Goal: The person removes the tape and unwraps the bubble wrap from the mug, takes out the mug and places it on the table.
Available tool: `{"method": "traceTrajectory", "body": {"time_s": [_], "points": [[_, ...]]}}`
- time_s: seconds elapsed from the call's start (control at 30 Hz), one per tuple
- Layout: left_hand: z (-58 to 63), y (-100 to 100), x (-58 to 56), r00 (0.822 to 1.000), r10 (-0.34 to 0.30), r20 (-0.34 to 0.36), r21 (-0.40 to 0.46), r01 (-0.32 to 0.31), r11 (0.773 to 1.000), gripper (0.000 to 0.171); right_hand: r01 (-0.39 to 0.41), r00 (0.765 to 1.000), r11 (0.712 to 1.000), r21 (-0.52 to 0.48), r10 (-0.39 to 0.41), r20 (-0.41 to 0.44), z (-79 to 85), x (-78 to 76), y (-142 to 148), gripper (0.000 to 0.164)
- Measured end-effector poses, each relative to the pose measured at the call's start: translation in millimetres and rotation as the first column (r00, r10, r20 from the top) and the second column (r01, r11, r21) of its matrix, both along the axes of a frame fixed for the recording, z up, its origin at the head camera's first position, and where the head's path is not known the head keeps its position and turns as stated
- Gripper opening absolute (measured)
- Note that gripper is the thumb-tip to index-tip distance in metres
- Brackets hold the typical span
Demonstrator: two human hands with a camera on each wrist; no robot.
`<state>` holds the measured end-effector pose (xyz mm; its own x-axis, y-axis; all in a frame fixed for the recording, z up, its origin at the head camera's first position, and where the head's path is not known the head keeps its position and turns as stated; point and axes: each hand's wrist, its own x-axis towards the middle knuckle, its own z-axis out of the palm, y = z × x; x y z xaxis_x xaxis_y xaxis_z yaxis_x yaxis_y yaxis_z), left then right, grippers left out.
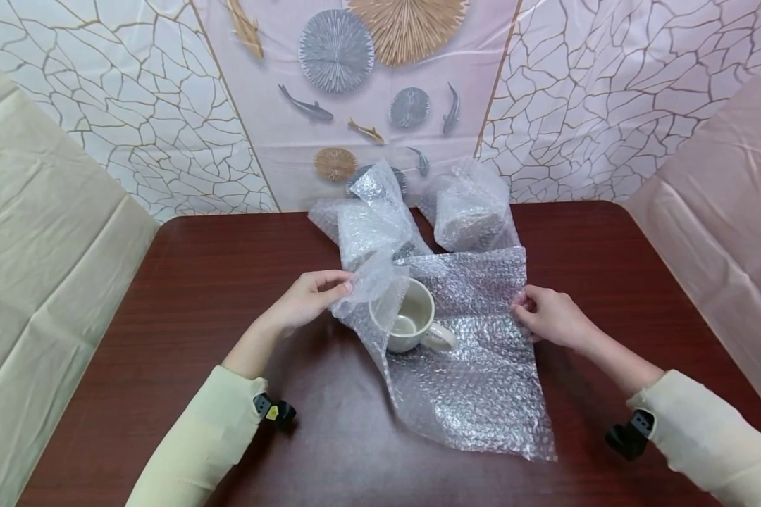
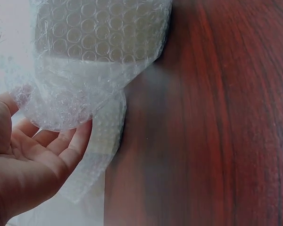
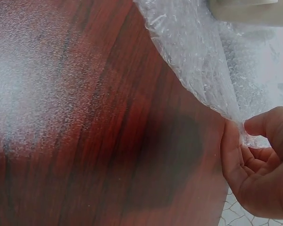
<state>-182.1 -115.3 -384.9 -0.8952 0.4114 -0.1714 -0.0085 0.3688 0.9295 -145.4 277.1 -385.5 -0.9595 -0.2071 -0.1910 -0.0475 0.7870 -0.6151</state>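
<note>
A cream mug (image 1: 412,313) stands upright on a sheet of bubble wrap (image 1: 482,380), its handle pointing to the lower right. The sheet's left part is raised and folds over the mug's left side. My left hand (image 1: 311,299) holds that raised edge between thumb and fingers; in the left wrist view the hand (image 2: 42,155) has the film between thumb and fingers. At the sheet's right edge my right hand (image 1: 552,317) pinches the bubble wrap, and the right wrist view shows thumb and forefinger closed on its corner (image 3: 247,136).
Two bundles in bubble wrap lie behind the mug, a left one (image 1: 370,225) and a right one (image 1: 472,215); their contents are blurred by the film. All rest on a dark red wooden table (image 1: 228,246). A patterned cloth backdrop (image 1: 380,120) hangs at the table's far edge.
</note>
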Motion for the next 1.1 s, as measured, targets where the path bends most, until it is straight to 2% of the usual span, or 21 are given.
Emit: {"method": "traceTrajectory", "body": {"time_s": [0.17,0.3,0.43,0.6,0.77,0.87,1.0,1.1], "points": [[-2.1,-7,1.9,1.000,-0.003,0.011,0.064,0.003,0.998,0.037,0.006,1.000,1.000,0.007,-0.005,-0.016,-4.5,-0.1,1,0.013],[1.3,-14,6.4,1.000,-0.023,0.010,0.124,0.022,0.992,0.036,0.017,0.998,0.999,0.033,-0.015,-0.053,-5.9,0.4,3,0.017],[7.2,-21,10.5,1.000,-0.010,-0.014,0.153,0.012,0.988,0.034,0.037,0.996,0.998,0.051,-0.033,-0.080,-2.2,2.2,5,0.020],[20.9,-32,15.6,0.997,0.039,-0.070,0.109,-0.031,0.994,0.033,0.061,0.992,0.995,0.082,-0.052,-0.114,9.2,6.7,8,0.022],[36.5,-45,19.7,0.991,0.040,-0.132,0.070,-0.031,0.997,0.034,0.121,0.959,0.986,0.113,-0.087,-0.269,20.8,11.6,7,0.021],[45.6,-51,21.8,0.977,0.064,-0.202,0.093,-0.046,0.995,0.033,0.123,0.950,0.990,0.074,-0.096,-0.299,27.5,14.4,2,0.018],[60.0,-55,26.6,0.938,0.131,-0.320,0.103,-0.103,0.989,0.030,0.081,0.968,0.997,0.017,-0.074,-0.238,35.8,18.3,-11,0.021],[71.7,-53,31.9,0.913,0.155,-0.378,0.084,-0.133,0.988,0.028,0.030,0.982,0.999,-0.028,-0.035,-0.185,39.7,21.5,-22,0.028]]}}
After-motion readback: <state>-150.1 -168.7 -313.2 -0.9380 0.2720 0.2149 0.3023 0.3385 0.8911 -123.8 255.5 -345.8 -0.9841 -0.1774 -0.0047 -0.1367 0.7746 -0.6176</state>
